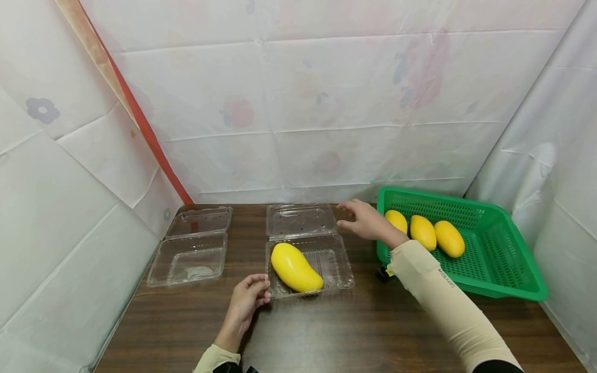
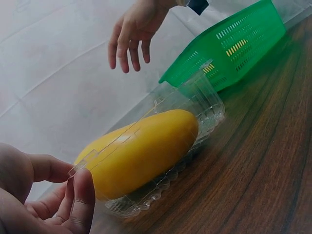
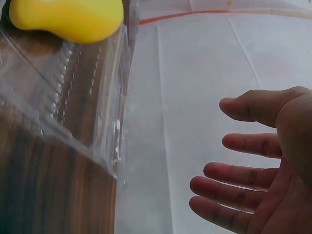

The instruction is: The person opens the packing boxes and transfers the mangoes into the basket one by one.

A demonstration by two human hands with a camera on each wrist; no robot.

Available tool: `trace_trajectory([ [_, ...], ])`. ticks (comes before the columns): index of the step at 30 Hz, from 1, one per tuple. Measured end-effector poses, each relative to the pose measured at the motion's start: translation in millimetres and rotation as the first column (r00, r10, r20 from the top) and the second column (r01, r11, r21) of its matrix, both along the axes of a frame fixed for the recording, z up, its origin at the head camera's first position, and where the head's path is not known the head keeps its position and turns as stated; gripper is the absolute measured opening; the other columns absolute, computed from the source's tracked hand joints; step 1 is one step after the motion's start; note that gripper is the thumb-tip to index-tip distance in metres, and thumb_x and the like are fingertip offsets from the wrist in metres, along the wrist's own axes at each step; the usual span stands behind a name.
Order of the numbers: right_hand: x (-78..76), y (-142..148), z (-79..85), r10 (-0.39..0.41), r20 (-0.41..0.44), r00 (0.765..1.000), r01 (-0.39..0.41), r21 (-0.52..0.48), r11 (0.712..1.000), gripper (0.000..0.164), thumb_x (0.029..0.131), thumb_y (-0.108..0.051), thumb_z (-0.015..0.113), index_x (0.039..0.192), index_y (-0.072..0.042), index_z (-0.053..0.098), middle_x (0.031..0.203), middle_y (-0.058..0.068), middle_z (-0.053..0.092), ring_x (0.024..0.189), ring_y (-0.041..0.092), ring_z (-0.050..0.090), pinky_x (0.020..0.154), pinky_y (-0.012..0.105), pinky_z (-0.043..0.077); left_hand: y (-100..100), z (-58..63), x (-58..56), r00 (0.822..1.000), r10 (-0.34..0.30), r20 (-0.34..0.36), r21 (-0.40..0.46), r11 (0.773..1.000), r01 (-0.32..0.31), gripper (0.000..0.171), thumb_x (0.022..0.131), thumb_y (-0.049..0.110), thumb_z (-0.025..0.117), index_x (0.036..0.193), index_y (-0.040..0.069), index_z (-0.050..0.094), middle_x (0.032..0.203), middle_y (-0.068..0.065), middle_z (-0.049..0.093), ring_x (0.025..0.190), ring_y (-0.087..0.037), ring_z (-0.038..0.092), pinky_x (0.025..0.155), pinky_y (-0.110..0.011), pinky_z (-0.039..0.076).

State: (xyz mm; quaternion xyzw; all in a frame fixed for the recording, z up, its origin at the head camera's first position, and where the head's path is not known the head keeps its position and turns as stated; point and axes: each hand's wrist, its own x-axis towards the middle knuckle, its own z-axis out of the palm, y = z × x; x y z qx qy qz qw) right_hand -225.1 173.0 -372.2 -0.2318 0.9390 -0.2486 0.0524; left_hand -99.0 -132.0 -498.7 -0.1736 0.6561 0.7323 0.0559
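A yellow mango (image 1: 296, 268) lies in the left part of a clear plastic clamshell box (image 1: 333, 259), whose lid (image 1: 300, 220) is folded back behind it. My left hand (image 1: 247, 303) pinches the box's front left edge between thumb and fingers; the left wrist view shows the thumb and forefinger on the clear rim tab (image 2: 84, 163). Over the right side of the lid, my right hand (image 1: 366, 221) hovers with fingers spread and nothing held. In the right wrist view its fingers (image 3: 239, 192) are apart from the box.
A green basket (image 1: 508, 259) stands at the right with several yellow mangoes (image 1: 449, 239) inside, one partly hidden by my right arm. Another clear box (image 1: 188, 259) lies open at the left. White cloth walls (image 1: 298, 103) enclose the back and sides of the wooden table (image 1: 326, 336).
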Motion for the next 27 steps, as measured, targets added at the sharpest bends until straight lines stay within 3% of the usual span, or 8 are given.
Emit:
trace_trajectory([
  [13, 6.3, -23.2, -0.3, 0.052, 0.028, 0.998, -0.051, -0.026, 0.998, 0.047, 0.096, -0.030, 0.062, 0.138, -0.011, 0.051, 0.128, 0.011, 0.056, 0.107, 0.027, 0.057, 0.089, 0.044, 0.051, 0.7, -0.2, 0.8, 1.000, -0.001, 0.019, 0.010, 1.000, 0.001, 0.029, 0.093, 0.007, 0.061, 0.118, -0.006, 0.055, 0.081, 0.000, 0.060, 0.064, -0.009, 0.060, 0.059, -0.021, 0.055],
  [21, 14.2, -41.4, -10.0, 0.113, 0.075, 0.991, -0.109, -0.051, 0.993, 0.046, 0.095, -0.028, 0.063, 0.136, -0.011, 0.053, 0.132, 0.010, 0.055, 0.113, 0.027, 0.058, 0.091, 0.042, 0.053, 0.3, -0.9, 0.9, 1.000, -0.003, 0.022, 0.010, 1.000, 0.002, 0.029, 0.093, 0.008, 0.061, 0.118, -0.006, 0.056, 0.083, -0.001, 0.060, 0.064, -0.010, 0.060, 0.060, -0.021, 0.055],
  [27, 18.2, -56.8, -19.4, 0.146, 0.087, 0.986, -0.145, -0.017, 0.989, 0.046, 0.095, -0.028, 0.064, 0.135, -0.010, 0.053, 0.131, 0.013, 0.055, 0.113, 0.031, 0.058, 0.091, 0.043, 0.053, 0.2, -1.2, 0.9, 1.000, -0.008, 0.014, 0.013, 1.000, 0.008, 0.030, 0.093, 0.008, 0.060, 0.119, -0.008, 0.054, 0.083, -0.002, 0.060, 0.064, -0.009, 0.060, 0.059, -0.021, 0.055],
])
